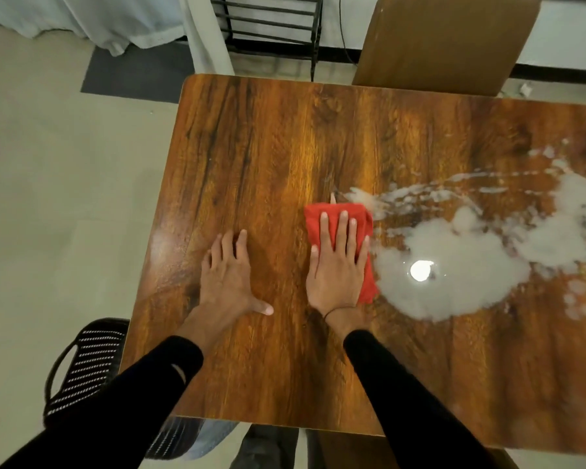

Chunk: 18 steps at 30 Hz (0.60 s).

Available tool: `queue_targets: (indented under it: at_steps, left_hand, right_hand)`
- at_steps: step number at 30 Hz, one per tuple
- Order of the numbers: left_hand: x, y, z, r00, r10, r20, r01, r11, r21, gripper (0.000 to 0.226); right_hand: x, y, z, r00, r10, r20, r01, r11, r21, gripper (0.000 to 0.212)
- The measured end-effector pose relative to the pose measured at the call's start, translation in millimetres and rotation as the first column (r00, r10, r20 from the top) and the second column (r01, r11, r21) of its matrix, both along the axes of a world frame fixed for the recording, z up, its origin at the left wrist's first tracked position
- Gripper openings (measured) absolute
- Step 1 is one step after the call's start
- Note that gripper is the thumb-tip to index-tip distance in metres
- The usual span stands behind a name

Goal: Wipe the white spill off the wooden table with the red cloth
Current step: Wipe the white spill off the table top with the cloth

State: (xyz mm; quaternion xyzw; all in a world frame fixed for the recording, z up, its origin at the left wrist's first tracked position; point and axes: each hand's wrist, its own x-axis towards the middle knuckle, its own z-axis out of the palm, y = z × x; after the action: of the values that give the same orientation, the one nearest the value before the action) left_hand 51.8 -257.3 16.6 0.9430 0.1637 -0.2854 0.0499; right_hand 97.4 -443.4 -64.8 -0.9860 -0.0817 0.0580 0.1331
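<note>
Brown chair (pixel 447 42) at the far edge, black metal rack (pixel 271 25) beside it, black perforated chair (pixel 85 363) near left, grey mat (pixel 132 76)

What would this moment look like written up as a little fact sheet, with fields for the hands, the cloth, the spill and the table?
left hand: flat on the bare wood, fingers spread, holding nothing
right hand: pressed flat on the red cloth
cloth position: at the left edge of the white spill
spill: large puddle with streaks and splatter, right part of the wooden table
left part of table: no spill visible
nearby: brown chair at the far side
</note>
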Motion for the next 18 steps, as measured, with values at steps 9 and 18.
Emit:
queue_targets:
  at_steps: [9,18]
  left_hand:
    - [28,7,-14,0.975,-0.177,-0.132,0.171,0.984,-0.06,0.191]
    - [38,-10,7,0.944,-0.202,-0.262,0.22,0.975,0.042,0.187]
  right_hand:
    - [2,25,2,0.887,0.461,0.034,-0.46,0.887,-0.037,0.069]
    - [131,-1,2,0.997,0.08,-0.006,-0.081,0.995,-0.052,0.069]
